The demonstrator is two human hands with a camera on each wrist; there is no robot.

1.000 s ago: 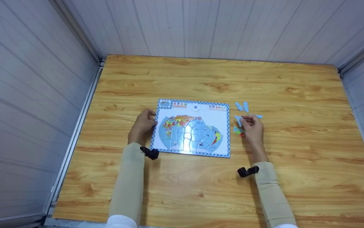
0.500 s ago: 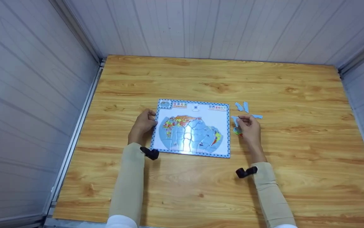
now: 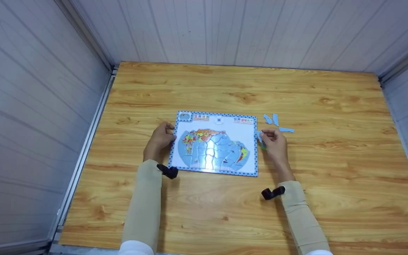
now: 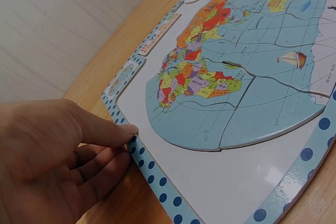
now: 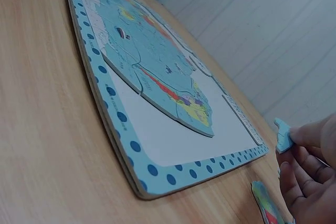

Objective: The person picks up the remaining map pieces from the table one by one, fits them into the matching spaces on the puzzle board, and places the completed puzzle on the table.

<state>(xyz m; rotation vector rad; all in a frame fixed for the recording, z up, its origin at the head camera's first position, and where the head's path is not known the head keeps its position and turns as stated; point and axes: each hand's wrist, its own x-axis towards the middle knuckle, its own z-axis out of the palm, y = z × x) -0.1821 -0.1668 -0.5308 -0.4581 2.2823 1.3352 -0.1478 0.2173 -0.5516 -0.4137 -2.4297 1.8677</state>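
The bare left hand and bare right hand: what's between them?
In the head view, a rectangular, blue-bordered map puzzle board touching the left hand, then a small light-blue puzzle piece pinched by the right hand.

Pinching a pale blue piece (image 5: 284, 136), the person's right hand (image 3: 275, 143) has moved left to the puzzle board (image 3: 256, 156), uncovering a narrow blue strip (image 3: 286, 130) and mostly hiding a multicoloured piece (image 5: 266, 203)

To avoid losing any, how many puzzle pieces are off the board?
5: a blue piece in the right hand, a multicoloured one beside it, two blue ones beyond, a blue strip right of them. The hand may hide more.
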